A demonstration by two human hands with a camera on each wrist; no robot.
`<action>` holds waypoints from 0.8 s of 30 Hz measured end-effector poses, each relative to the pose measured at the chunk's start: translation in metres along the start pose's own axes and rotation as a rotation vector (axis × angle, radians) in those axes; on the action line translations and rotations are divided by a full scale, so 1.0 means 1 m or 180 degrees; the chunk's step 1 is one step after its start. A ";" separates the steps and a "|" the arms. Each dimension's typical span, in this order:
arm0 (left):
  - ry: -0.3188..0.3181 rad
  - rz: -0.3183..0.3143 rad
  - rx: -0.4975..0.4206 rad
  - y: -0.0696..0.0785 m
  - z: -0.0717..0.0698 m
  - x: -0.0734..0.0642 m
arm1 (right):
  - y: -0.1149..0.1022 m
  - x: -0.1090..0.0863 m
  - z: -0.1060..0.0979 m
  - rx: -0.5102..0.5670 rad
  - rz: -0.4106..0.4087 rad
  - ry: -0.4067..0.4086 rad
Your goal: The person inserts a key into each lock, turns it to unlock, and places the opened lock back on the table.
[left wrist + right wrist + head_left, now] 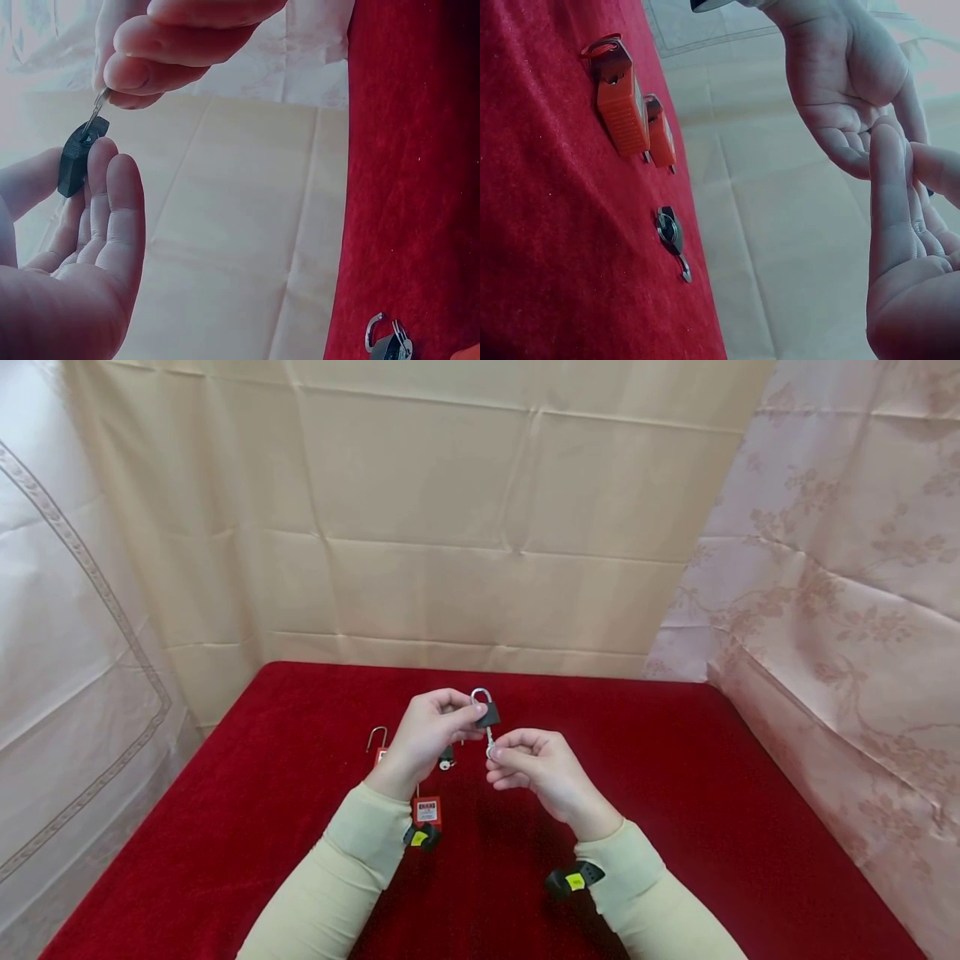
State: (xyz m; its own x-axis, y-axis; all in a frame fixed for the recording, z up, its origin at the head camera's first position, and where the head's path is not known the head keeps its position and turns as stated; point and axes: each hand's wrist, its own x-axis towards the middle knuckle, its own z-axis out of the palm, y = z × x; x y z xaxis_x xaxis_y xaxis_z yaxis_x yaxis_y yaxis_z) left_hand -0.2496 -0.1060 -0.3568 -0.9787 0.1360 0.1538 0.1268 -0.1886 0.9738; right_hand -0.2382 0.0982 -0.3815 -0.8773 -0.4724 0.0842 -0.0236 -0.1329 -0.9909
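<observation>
Above the red table, my left hand (429, 735) holds a small black padlock (492, 716) between thumb and fingers, its silver shackle pointing up. From below, my right hand (547, 774) pinches the head of a silver key (490, 737), whose blade meets the bottom of the padlock. The left wrist view shows the key (95, 112) at the keyhole of the black body (73, 161); how deep it sits I cannot tell. In the right wrist view the fingers of my right hand (904, 292) hide the key and most of the padlock.
Two red padlocks (622, 112) (661, 141) lie on the red cloth (247, 827), partly behind my left arm in the head view. Near them is another black padlock (671, 231) with a key ring. Curtains (450, 527) hang behind the table and at both sides.
</observation>
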 end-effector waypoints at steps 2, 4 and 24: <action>-0.0013 0.0000 -0.0004 0.000 0.000 0.000 | -0.001 0.000 0.000 0.0000 -0.0002 0.0009; -0.0022 -0.0016 -0.0007 0.000 0.001 0.000 | -0.001 0.000 0.000 0.0002 0.0002 0.0021; 0.0016 0.0020 0.0201 -0.001 -0.001 0.001 | -0.001 0.000 -0.003 -0.0037 -0.0082 0.0167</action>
State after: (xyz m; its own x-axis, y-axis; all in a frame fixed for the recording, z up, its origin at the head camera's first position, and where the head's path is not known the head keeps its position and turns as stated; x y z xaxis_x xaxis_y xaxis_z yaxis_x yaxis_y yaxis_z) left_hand -0.2505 -0.1064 -0.3575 -0.9786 0.1302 0.1592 0.1427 -0.1275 0.9815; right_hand -0.2398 0.1006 -0.3805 -0.9003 -0.4225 0.1044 -0.0518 -0.1341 -0.9896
